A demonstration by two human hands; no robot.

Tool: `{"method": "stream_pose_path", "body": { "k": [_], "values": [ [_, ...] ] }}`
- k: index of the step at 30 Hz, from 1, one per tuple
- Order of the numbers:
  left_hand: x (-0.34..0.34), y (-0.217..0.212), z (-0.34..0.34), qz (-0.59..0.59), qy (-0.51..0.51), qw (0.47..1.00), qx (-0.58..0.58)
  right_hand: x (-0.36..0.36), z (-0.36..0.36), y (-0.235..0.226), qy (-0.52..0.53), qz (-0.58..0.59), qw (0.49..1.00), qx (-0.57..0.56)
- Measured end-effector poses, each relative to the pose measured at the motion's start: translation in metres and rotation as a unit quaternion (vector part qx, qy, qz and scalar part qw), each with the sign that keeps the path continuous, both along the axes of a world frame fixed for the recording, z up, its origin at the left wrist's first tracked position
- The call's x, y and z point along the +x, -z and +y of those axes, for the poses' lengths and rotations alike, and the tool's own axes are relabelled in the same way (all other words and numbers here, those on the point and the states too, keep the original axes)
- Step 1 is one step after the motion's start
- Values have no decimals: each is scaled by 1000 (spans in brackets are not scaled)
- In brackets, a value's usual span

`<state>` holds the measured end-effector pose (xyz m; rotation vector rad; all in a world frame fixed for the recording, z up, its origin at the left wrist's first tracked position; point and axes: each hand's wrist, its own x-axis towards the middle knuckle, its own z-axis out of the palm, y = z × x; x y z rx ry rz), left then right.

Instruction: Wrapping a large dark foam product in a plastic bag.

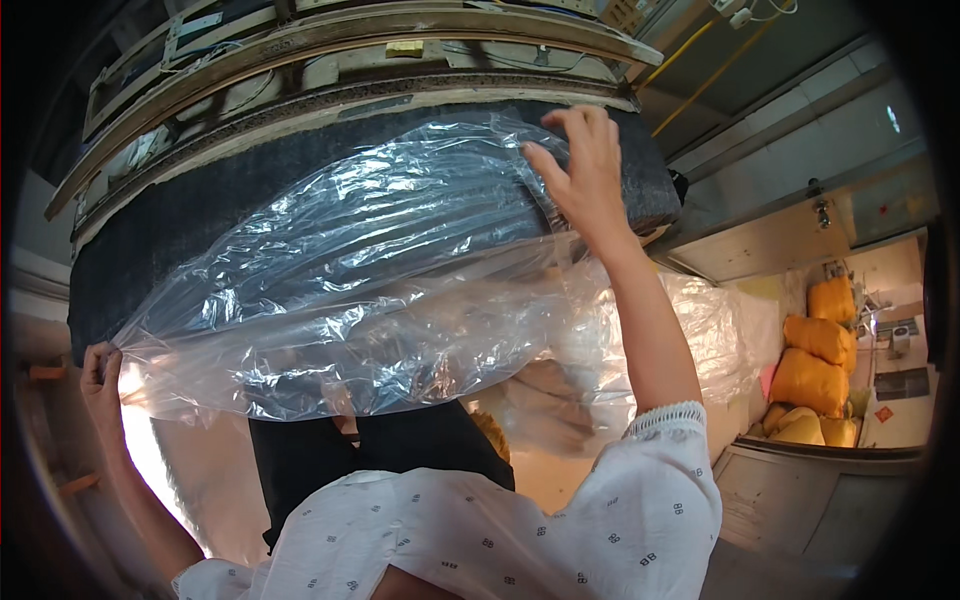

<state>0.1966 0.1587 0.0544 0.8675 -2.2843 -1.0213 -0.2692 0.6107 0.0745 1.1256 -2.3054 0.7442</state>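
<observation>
Right hand (585, 175), fingers spread wide, presses flat on the clear plastic sheet (370, 290) where it drapes over the dark padded slab (200, 215). Left hand (100, 375) pinches the sheet's lower corner, just below the slab's near edge. Yellow sacks (815, 370) are stacked well to the right of the slab.

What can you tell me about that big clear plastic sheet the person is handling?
The plastic sheet is thin, clear and glossy, heavily crinkled, with bright glare spots. It drapes over the front of a dark grey padded slab and hangs loose below its edge. The left hand pinches its lower left corner; the right hand presses its upper right edge against the slab. Dark cloth and yellow sacks show blurred through it.
</observation>
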Motion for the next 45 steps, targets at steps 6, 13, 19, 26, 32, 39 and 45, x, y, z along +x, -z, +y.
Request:
{"method": "stream_pose_path", "body": {
  "k": [6, 13, 19, 26, 32, 39, 45],
  "values": [
    [4, 15, -3, -39, -25, 999, -4, -30, -34, 10, -24, -128, 991, 3],
    [16, 28, -2, 25, -105, 993, -48, -30, -52, 28, 37, 28, 997, 60],
    [38, 22, 20, 65, -99, 991, -60, -28, -54, 33, 11, 61, 997, 44],
    [66, 36, 51, 75, -85, 990, -80, -34, -58, 38, 16, -15, 1000, -4],
    [87, 60, 89, 23, -128, 991, 15, -32, -66, 40, -59, -71, 995, -24],
    [48, 23, 55, 40, -234, 971, 34, -45, -85, 3, -118, -153, 956, -221],
    [-33, 2, -38, 256, -216, 942, -12, -31, -112, -23, 28, -65, 944, -322]
  ]
}}
